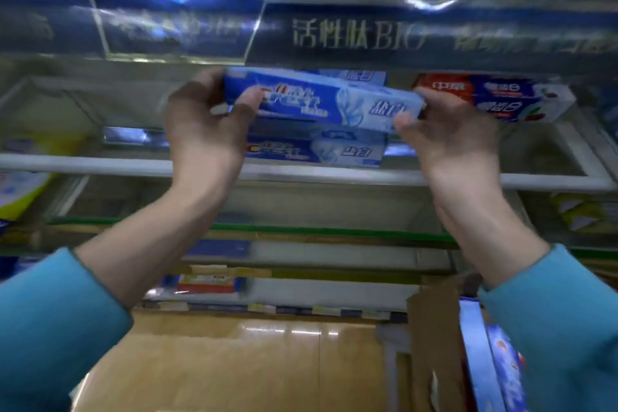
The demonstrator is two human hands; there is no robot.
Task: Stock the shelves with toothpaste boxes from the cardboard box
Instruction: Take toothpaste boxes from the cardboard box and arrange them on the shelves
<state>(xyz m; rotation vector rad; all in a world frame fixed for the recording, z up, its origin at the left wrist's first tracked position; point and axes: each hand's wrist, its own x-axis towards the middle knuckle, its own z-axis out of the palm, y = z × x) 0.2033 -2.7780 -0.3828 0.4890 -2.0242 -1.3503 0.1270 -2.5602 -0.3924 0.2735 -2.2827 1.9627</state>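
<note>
**Blue box at shelf mouth, held by both ends**

While the camera tilts up at the shelving, the nearest things are two teal sleeves at the lower corners and, low right, the cardboard box (431, 338) with more blue toothpaste cartons (481, 361) standing on end inside it. Wooden floor (234, 365) below. Frame is motion-blurred; fine print unreadable.

Further up, both forearms reach forward and up. Left hand (204, 124) grips the left end of a blue toothpaste box (321, 100), thumb across the front face, fingers curled behind. Right hand (444, 130) pinches the right end, fingertips on the front lower edge. Neither hand is spread; each is closed round its end of the box.

Key relation: the box's long axis runs left to right, parallel to the white shelf rail (100, 165), left end a little higher than the right. It sits between the hands and beyond them, over the rail. The two hands look about equally near.

Directly under and behind it, a stack of matching blue boxes (317, 150) lies on the shelf, same orientation. Whether the held box touches the stack, cannot tell. To the right on the same shelf, a red-and-blue box (495, 97), just beside the right hand.

Farthest: a dark blue printed header strip (334, 33) above.

Judgement: placement step, probably box going onto the stack top; the move needs a level push straight back.
</note>
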